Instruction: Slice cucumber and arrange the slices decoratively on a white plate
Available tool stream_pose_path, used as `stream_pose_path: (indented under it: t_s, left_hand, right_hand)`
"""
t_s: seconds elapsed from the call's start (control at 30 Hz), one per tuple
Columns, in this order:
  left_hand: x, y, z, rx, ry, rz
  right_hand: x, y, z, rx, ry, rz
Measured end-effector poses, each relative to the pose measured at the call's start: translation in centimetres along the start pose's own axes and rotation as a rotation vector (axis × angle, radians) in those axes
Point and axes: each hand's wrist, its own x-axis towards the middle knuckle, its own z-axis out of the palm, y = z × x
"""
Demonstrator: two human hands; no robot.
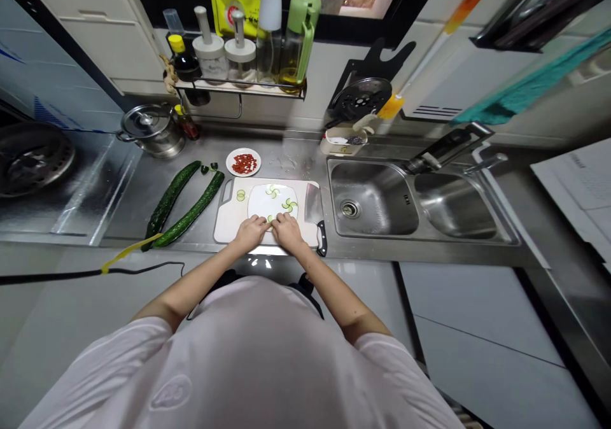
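My left hand (252, 232) and my right hand (287, 232) meet at the near edge of a white plate (258, 197), fingers curled and closed. Between their fingertips shows a small green-edged cucumber slice (270, 218), partly hidden by the fingers. Two pinwheels of thin cucumber slices lie farther up on the plate, one at the top (272, 191) and one at the right (289, 205). Beneath the plate is a white cutting board (227, 224). A few loose slices (241, 195) rest on its left side, and a cleaver (314, 203) with a black handle lies along its right.
Two long cucumbers (174, 190) and cut ends lie left of the board. Behind it stands a small plate of chopped red pieces (244, 163). A lidded pot (151, 131) sits at the back left; a double sink (375, 193) is to the right. Bottles line a wall rack (241, 86).
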Motion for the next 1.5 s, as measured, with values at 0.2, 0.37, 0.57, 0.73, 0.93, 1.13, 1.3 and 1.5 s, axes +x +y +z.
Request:
stream_pose_path:
  t_s: [0.2, 0.37, 0.57, 0.73, 0.93, 1.13, 1.3, 1.5]
  left_hand:
    - [0.1, -0.5, 0.1, -0.121, 0.092, -0.055]
    - [0.2, -0.6, 0.4, -0.081, 0.111, 0.012]
    - [0.5, -0.2, 0.1, -0.009, 0.047, 0.010]
    - [0.6, 0.3, -0.4, 0.016, -0.014, -0.024]
    - [0.3, 0.5, 0.0, 0.007, -0.022, -0.007]
    - [0.0, 0.4, 0.2, 0.014, -0.030, -0.017]
    - [0.2, 0.5, -0.1, -0.022, -0.020, -0.045]
    - [0.5, 0.1, -0.6, -0.126, 0.061, -0.155]
  right_hand:
    - [-0.1, 0.8, 0.6, 0.110, 0.075, 0.092]
    - [-0.3, 1.2, 0.7, 0.145, 0.122, 0.112]
    - [-0.3, 1.2, 0.6, 0.124, 0.072, 0.115]
    - [-0.3, 0.9, 0.5, 0.103, 0.047, 0.127]
    - [-0.2, 0.6, 0.7, 0.105, 0.058, 0.131]
    - [-0.1, 0.6, 0.8, 0.134, 0.077, 0.139]
    - [0.0, 0.7, 0.8, 0.145, 0.088, 0.154]
    - [-0.4, 1.1, 0.5, 0.199, 0.165, 0.163]
